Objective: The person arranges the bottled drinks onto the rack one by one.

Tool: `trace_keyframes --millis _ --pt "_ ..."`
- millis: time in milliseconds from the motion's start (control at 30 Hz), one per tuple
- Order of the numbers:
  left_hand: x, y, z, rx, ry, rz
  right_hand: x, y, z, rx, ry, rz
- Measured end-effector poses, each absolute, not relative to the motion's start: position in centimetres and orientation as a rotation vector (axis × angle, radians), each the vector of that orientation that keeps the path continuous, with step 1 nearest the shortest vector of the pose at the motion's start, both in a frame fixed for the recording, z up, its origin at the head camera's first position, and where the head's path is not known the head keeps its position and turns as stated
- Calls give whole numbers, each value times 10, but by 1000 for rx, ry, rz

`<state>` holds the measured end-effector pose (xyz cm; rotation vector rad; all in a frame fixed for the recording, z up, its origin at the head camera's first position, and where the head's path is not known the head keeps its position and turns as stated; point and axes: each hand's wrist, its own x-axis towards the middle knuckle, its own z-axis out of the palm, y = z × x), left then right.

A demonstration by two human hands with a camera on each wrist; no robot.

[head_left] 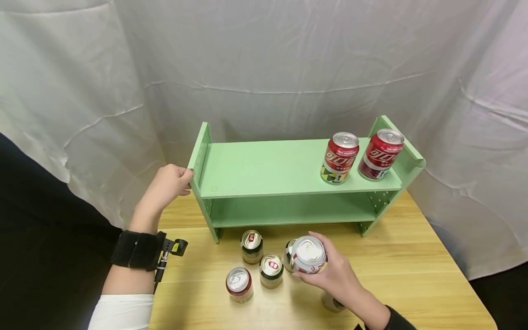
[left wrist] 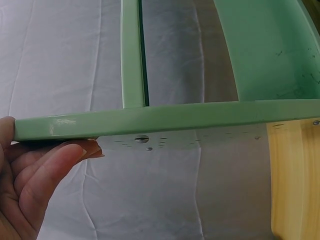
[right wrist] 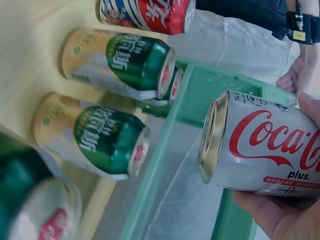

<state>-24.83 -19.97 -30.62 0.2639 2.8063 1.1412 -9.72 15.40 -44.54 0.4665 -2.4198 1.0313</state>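
White-and-silver Coca-Cola Plus aluminium can (head_left: 309,255) sits in the grip of the right hand (head_left: 336,277), fingers and thumb curled round its smooth cylindrical wall, held just above the front half of the pale wooden desk (head_left: 412,275) and in front of the mint-green painted two-tier wooden shelf (head_left: 264,167). The right wrist view shows the same can (right wrist: 272,152) with red script on a glossy white body and a dull silver lid, the palm (right wrist: 280,215) cupping it from below.

Judging by the pose, the can is lifted and on its way; the step in hand looks like carrying it toward the shelf. The next move would call for keeping it upright, clearing the front lip of the top board and setting it down beside the two red cans (head_left: 359,156) that stand near the board's right end.

The left hand (head_left: 167,185) steadies the shelf at its left side panel, thumb and fingers (left wrist: 47,165) pinching the flat, matt panel edge (left wrist: 165,120), which bears small scuffs and a screw head.

Four more cans stand on the desk near its front edge: one red-and-white (head_left: 239,284), two green-and-gold (head_left: 261,259), and one partly hidden behind the held can. Crumpled white cloth (head_left: 264,59) hangs behind.
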Motion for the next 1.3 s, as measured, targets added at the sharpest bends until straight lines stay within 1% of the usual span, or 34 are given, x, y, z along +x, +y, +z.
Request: trace_keyframes --millis 467,767,933,1300 --pt "-247 -200 -308 277 2805 1168 -104 156 -416 536 -2441 1040" --pt "-251 -201 -309 264 2802 1183 -109 156 -399 634 -2399 1004" --pt "-251 -199 -308 292 2805 1175 -118 158 -389 634 -2384 981" --pt "-251 -200 -309 262 2819 1157 -145 163 -362 590 -2385 977"
